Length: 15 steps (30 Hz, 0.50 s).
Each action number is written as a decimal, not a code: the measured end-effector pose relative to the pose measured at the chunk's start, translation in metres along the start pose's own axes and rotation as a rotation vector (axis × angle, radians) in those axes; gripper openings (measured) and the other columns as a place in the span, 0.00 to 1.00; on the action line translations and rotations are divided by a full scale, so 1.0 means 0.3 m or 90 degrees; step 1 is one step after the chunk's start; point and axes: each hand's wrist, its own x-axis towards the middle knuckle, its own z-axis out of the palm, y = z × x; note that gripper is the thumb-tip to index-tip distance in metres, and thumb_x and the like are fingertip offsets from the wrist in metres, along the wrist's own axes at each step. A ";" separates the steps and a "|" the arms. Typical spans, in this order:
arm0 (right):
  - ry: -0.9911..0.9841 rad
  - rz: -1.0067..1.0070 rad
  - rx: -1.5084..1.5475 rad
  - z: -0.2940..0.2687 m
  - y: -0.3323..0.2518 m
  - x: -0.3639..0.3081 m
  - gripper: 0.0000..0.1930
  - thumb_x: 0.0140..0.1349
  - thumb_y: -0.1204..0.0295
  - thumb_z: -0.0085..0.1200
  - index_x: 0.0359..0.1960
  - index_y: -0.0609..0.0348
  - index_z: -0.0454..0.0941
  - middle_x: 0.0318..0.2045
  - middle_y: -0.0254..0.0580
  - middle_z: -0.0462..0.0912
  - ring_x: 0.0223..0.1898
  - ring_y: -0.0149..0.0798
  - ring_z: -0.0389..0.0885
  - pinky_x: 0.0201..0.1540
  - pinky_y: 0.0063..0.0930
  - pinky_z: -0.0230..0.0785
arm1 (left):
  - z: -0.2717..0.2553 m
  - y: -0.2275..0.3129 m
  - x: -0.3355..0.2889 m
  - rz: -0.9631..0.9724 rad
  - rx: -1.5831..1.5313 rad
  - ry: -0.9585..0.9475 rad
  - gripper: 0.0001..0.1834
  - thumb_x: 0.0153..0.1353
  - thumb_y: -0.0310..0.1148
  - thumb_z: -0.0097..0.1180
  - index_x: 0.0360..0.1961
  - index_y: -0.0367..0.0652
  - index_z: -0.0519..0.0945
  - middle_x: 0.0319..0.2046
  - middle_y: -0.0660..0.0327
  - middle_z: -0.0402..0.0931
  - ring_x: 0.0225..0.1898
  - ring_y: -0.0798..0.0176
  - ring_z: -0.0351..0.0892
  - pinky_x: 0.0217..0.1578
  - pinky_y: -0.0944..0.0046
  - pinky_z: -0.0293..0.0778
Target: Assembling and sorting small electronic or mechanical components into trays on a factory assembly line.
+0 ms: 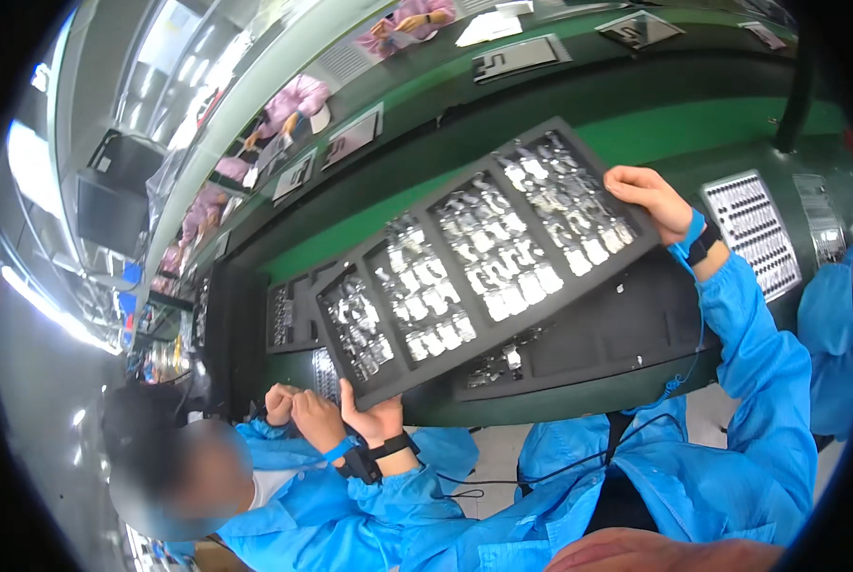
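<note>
A black tray (421,340) with several compartments is held up and tilted, its right end higher in the picture. Small shiny, silvery parts (503,250) in clear wrapping fill the compartments in rows. My left hand (374,419) grips the tray's lower left corner, thumb up along the edge and palm below. At the right end, my right hand (650,197) is closed on the rim; some of its fingers are hidden behind the tray. Beneath lies a second black tray (626,343), partly covered, with a few shiny parts at its left end.
A co-worker in blue sits close on my left, hands (307,415) near the tray's corner. On the green bench (369,214) at right lies a white tray (752,234) with rows of small dark parts. Flat panels (522,59) lie along the far side; people in pink work beyond.
</note>
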 end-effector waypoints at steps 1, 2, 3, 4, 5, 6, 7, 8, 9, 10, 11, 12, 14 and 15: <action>-0.002 -0.003 -0.022 0.022 0.015 0.011 0.09 0.69 0.67 0.58 0.42 0.60 0.80 0.35 0.25 0.80 0.38 0.20 0.76 0.43 0.16 0.69 | 0.012 0.010 -0.010 0.027 0.066 0.006 0.22 0.72 0.49 0.48 0.56 0.45 0.78 0.50 0.57 0.82 0.47 0.53 0.83 0.41 0.51 0.83; 0.008 -0.010 -0.038 0.033 0.036 0.018 0.08 0.68 0.68 0.59 0.41 0.60 0.81 0.35 0.25 0.80 0.37 0.20 0.76 0.43 0.16 0.68 | 0.027 0.011 -0.019 0.046 0.131 0.010 0.20 0.72 0.47 0.48 0.55 0.46 0.79 0.49 0.60 0.83 0.47 0.57 0.83 0.41 0.55 0.83; 0.013 -0.013 -0.049 0.048 0.047 0.019 0.08 0.68 0.68 0.59 0.41 0.61 0.81 0.35 0.26 0.80 0.37 0.20 0.75 0.43 0.16 0.68 | 0.007 0.021 -0.019 0.050 0.130 0.017 0.20 0.72 0.47 0.48 0.55 0.46 0.79 0.49 0.60 0.83 0.47 0.57 0.83 0.41 0.55 0.83; 0.020 -0.015 -0.060 0.061 0.057 0.021 0.09 0.67 0.68 0.59 0.40 0.61 0.82 0.34 0.26 0.81 0.38 0.20 0.75 0.43 0.17 0.68 | -0.027 0.036 -0.008 0.053 0.132 0.018 0.22 0.72 0.49 0.48 0.56 0.45 0.78 0.49 0.57 0.82 0.47 0.53 0.83 0.41 0.51 0.83; 0.016 -0.008 -0.060 0.067 0.068 0.022 0.09 0.67 0.68 0.59 0.40 0.61 0.82 0.34 0.26 0.81 0.38 0.20 0.75 0.43 0.17 0.68 | -0.054 0.048 -0.003 0.055 0.134 0.019 0.24 0.72 0.50 0.47 0.57 0.43 0.76 0.50 0.54 0.82 0.47 0.50 0.83 0.42 0.47 0.83; 0.044 -0.032 -0.109 0.071 0.079 0.023 0.09 0.67 0.68 0.60 0.40 0.62 0.82 0.34 0.26 0.81 0.38 0.20 0.75 0.44 0.17 0.67 | -0.062 0.054 0.002 0.055 0.132 0.027 0.24 0.72 0.50 0.47 0.57 0.43 0.76 0.50 0.54 0.82 0.47 0.50 0.83 0.42 0.47 0.83; 0.071 -0.055 -0.158 0.074 0.088 0.026 0.09 0.67 0.68 0.60 0.39 0.63 0.83 0.34 0.26 0.81 0.38 0.20 0.74 0.44 0.17 0.67 | -0.068 0.057 0.015 0.072 0.170 0.055 0.24 0.72 0.50 0.48 0.56 0.42 0.76 0.49 0.54 0.82 0.47 0.51 0.84 0.43 0.49 0.83; 0.070 -0.045 -0.162 0.070 0.092 0.027 0.09 0.67 0.68 0.60 0.39 0.63 0.83 0.34 0.26 0.81 0.38 0.20 0.74 0.44 0.17 0.67 | -0.073 0.057 0.026 0.085 0.208 0.084 0.24 0.72 0.50 0.48 0.56 0.42 0.76 0.49 0.54 0.82 0.47 0.53 0.84 0.43 0.52 0.83; 0.070 -0.059 -0.182 0.064 0.092 0.029 0.09 0.67 0.68 0.60 0.40 0.63 0.83 0.34 0.26 0.81 0.38 0.20 0.74 0.45 0.17 0.67 | -0.074 0.070 0.029 0.071 0.246 0.110 0.23 0.72 0.48 0.49 0.57 0.42 0.76 0.49 0.57 0.82 0.47 0.58 0.84 0.43 0.55 0.83; 0.071 -0.073 -0.203 0.060 0.100 0.031 0.10 0.68 0.69 0.59 0.40 0.64 0.83 0.34 0.26 0.81 0.38 0.20 0.74 0.45 0.17 0.66 | -0.080 0.076 0.038 0.065 0.242 0.119 0.23 0.72 0.48 0.49 0.57 0.42 0.76 0.49 0.57 0.82 0.47 0.58 0.84 0.43 0.55 0.83; 0.071 -0.080 -0.187 0.056 0.105 0.039 0.10 0.68 0.69 0.59 0.40 0.64 0.83 0.34 0.26 0.81 0.38 0.20 0.74 0.46 0.17 0.66 | -0.084 0.080 0.050 0.098 0.352 0.156 0.23 0.72 0.47 0.50 0.57 0.41 0.76 0.49 0.58 0.81 0.47 0.59 0.83 0.44 0.56 0.82; 0.072 -0.070 -0.189 0.046 0.111 0.053 0.10 0.68 0.68 0.59 0.41 0.64 0.83 0.35 0.26 0.82 0.39 0.20 0.74 0.46 0.17 0.66 | -0.083 0.087 0.061 0.133 0.465 0.192 0.23 0.72 0.46 0.52 0.57 0.39 0.76 0.50 0.59 0.81 0.48 0.60 0.83 0.45 0.57 0.82; 0.071 -0.038 -0.190 0.048 0.125 0.070 0.10 0.68 0.68 0.59 0.41 0.64 0.83 0.35 0.25 0.81 0.39 0.19 0.74 0.46 0.17 0.67 | -0.087 0.089 0.082 0.202 0.525 0.270 0.21 0.73 0.41 0.53 0.58 0.35 0.75 0.52 0.57 0.79 0.51 0.60 0.81 0.49 0.60 0.79; 0.075 -0.030 -0.194 0.050 0.132 0.079 0.10 0.68 0.68 0.59 0.41 0.64 0.83 0.35 0.25 0.81 0.39 0.19 0.74 0.46 0.17 0.67 | -0.077 0.093 0.092 0.304 0.653 0.290 0.21 0.73 0.38 0.54 0.58 0.33 0.75 0.53 0.55 0.79 0.53 0.60 0.80 0.51 0.61 0.77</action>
